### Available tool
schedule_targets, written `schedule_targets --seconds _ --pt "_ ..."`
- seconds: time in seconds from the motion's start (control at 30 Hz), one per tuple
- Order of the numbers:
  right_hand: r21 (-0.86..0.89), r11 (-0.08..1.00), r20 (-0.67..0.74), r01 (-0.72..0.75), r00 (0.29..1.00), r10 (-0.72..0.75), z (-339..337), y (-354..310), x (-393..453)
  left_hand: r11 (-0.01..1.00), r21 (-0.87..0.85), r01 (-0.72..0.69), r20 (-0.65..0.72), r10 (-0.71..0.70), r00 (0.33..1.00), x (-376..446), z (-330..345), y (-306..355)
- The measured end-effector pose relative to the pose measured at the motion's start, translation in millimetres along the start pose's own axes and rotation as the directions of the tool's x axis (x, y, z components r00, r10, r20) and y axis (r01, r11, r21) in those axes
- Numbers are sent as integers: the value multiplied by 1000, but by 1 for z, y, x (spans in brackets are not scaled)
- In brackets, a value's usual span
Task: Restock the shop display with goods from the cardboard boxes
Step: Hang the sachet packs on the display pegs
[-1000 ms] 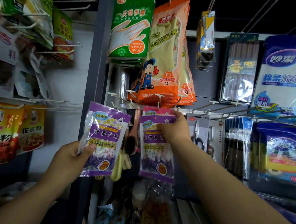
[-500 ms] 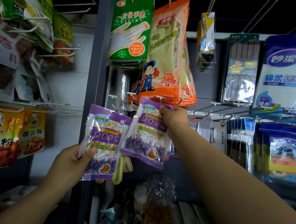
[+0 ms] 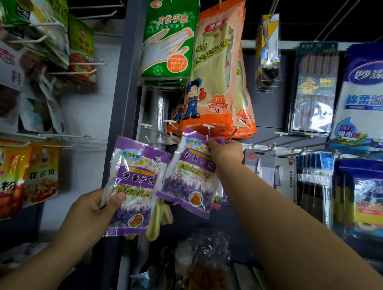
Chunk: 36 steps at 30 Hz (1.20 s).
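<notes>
The right hand (image 3: 225, 150) pinches the top corner of a purple sachet (image 3: 190, 175), raised at a white-tipped peg hook (image 3: 208, 130) beneath the orange glove packs (image 3: 214, 79). The left hand (image 3: 91, 212), thumb clamped across, holds a second purple sachet (image 3: 135, 186) lower left, arm angled upward.

Dim shop aisle, wide-angle view

Top and bottom sink into shadow; glare streaks the clear chopstick packet (image 3: 314, 89); left-edge spice packets (image 3: 4, 179) look soft, and lines bow toward the edges.
</notes>
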State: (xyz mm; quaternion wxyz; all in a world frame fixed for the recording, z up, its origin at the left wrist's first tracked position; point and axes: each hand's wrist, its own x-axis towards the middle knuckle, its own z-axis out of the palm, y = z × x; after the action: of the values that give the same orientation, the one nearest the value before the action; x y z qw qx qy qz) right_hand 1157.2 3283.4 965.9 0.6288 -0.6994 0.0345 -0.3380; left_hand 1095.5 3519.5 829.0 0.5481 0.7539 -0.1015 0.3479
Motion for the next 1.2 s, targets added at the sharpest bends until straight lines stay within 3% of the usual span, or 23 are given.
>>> schedule_targets --seconds 0.13,0.27,0.43,0.57,0.73,0.83,0.9,0.97,1.03,1.1,1.2 --pt "-130 984 -23 126 991 -130 4 13 5 1000 6 8 -23 -8 1000 3 -1 -5" --pt "-163 976 -25 142 989 -148 12 31 0 1000 24 -4 -40 5 999 5 0 -9" --pt "61 993 -48 -100 993 103 11 65 -10 999 37 -32 -32 34 999 2 0 -9" --pt "76 992 -92 -97 990 104 6 83 -4 998 52 -38 -36 40 999 3 -1 -9" --pt "-128 992 -124 -21 992 5 -1 81 7 998 52 -41 -29 43 999 2 -1 -8" --pt "-307 931 -257 197 925 -281 -3 85 -15 998 57 -29 -48 31 998 1 -1 -7" --pt "-272 853 -164 445 852 -497 1 82 -32 999 37 -18 -34 20 999 0 -1 -3" --pt "-69 854 64 515 857 -511 12 73 -49 1000 -25 5 5 -5 1000 -2 -3 1" --pt "132 930 322 342 873 -366 22 60 -63 991 -122 52 41 -48 998 -5 -5 7" --pt "249 965 513 86 833 -207 29 48 -73 982 -170 80 58 -71 996 -7 -8 11" --pt "379 910 642 -166 755 -130 37 43 -78 980 -180 90 133 -66 989 -13 -5 17"
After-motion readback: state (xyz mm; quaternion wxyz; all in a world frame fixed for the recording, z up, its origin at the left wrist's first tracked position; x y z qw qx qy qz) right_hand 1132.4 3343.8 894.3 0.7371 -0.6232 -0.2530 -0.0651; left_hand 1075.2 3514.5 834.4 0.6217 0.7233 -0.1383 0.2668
